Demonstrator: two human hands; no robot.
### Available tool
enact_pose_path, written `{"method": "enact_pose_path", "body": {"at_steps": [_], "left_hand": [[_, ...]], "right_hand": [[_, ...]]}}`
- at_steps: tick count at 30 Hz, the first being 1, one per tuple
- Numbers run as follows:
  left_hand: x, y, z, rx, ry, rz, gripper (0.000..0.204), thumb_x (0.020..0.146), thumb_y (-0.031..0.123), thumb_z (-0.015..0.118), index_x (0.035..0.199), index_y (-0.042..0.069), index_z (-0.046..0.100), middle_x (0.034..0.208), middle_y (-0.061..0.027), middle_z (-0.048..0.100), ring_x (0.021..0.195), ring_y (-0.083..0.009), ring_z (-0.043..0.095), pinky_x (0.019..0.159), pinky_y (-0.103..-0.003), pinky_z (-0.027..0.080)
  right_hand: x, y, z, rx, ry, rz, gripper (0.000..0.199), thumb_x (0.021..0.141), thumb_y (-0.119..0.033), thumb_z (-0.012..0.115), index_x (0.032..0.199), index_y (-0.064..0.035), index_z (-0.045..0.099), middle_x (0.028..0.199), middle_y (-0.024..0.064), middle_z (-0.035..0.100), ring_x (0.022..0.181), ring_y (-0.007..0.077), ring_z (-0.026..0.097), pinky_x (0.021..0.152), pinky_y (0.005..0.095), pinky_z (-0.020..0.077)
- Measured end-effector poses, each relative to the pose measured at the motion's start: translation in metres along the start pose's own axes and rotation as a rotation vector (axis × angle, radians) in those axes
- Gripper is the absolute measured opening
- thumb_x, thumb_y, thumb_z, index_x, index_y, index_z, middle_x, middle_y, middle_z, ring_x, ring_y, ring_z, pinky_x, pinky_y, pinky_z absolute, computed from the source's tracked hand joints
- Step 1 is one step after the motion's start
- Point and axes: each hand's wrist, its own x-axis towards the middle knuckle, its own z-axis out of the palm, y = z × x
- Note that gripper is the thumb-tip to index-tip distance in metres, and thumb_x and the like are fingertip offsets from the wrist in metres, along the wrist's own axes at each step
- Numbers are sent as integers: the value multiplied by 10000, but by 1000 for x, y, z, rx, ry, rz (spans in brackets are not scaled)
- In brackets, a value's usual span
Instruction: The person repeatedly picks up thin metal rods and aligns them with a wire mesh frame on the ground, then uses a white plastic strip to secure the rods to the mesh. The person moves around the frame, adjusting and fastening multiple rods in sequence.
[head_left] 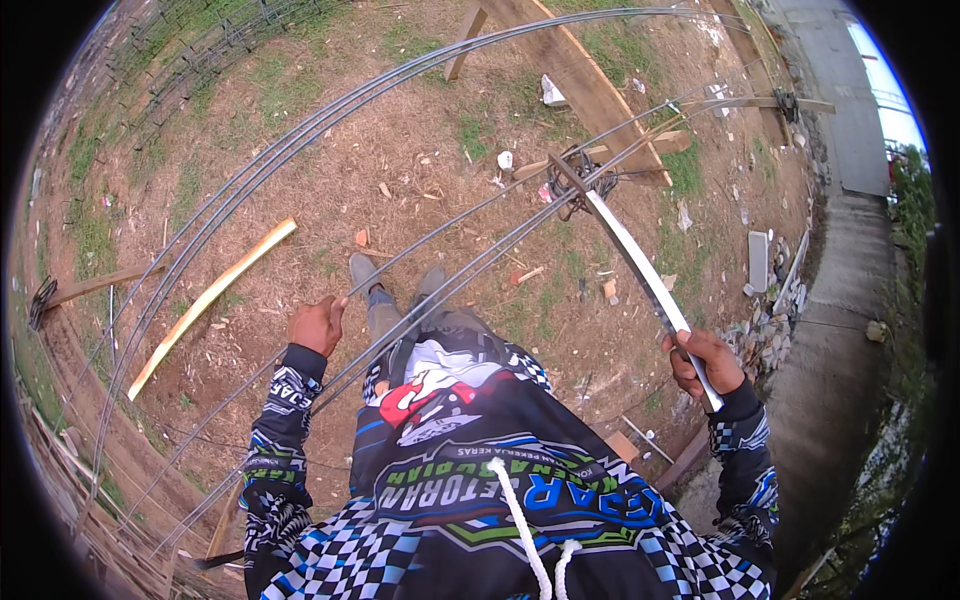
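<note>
Gripping the lower end of a long bar (640, 268) with a white upper face and a dark edge, the right hand (708, 362) has its fingers wrapped around it at the person's right. The bar slants away to a dark wire bundle (606, 180), where its far end meets the steel rods. The left hand (318, 325) is curled with the thumb on top, seemingly closed on a single rod (440, 235) that runs toward the same crossing; a pair of rods (475, 260) passes nearer the body. The step in hand looks like steadying that rod while setting or levering the bar at the crossing; the next move would seem to call for a firm left hold and a controlled swing of the bar. Beyond lie a broad plank (575, 75), more rods arching overhead in the view (330, 115), a loose wood strip (210, 305) on the ground and rubble (775, 335) beside a concrete strip (850, 260). The left fingers' undersides are hidden, so how tightly they clasp cannot be told. Whether the bar hooks a rod or merely rests there is lost among the tangled wire, and the rods' ends blur toward the dark fisheye rim.
</note>
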Motion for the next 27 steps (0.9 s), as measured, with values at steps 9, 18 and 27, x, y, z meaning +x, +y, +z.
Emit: {"method": "enact_pose_path", "body": {"at_steps": [9, 18, 27], "left_hand": [[5, 11, -6, 17, -63, -62, 335, 955, 340, 503, 866, 43, 628, 634, -250, 585, 638, -449, 587, 592, -532, 449], [6, 9, -21, -52, -95, 13, 371, 960, 362, 500, 811, 40, 612, 603, -224, 569, 610, -420, 589, 566, -507, 438], [-7, 14, -34, -195, -98, -56, 390, 950, 375, 521, 796, 22, 589, 619, -202, 545, 588, -377, 561, 553, -454, 401]], "right_hand": [[17, 10, 43, 1, 58, 0, 291, 995, -264, 449, 975, 17, 521, 537, 17, 425, 346, 126, 385, 337, 258, 316], [22, 19, -38, -822, 240, -108, 319, 873, -317, 688, 881, -20, 572, 609, -10, 462, 525, 74, 461, 470, 260, 371], [9, 6, -32, -190, 218, -360, 277, 923, -285, 619, 846, -39, 517, 558, 1, 474, 384, 92, 437, 358, 241, 340]]}}
